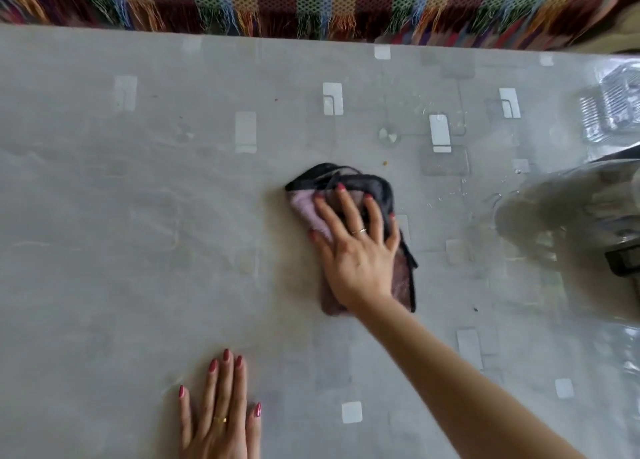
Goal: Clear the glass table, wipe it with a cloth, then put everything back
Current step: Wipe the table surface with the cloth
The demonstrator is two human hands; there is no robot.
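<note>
My right hand (358,247) covers the middle of the cloth (403,278). Near the cloth, the bottom edge cuts off my left hand (221,413) at the wrist.

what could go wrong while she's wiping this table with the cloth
The right hand presses the cloth flat, so it may push the water droplets and the crumb around instead of lifting them. The specks near the right side could be missed. The left hand resting on the glass table may leave prints.
</note>
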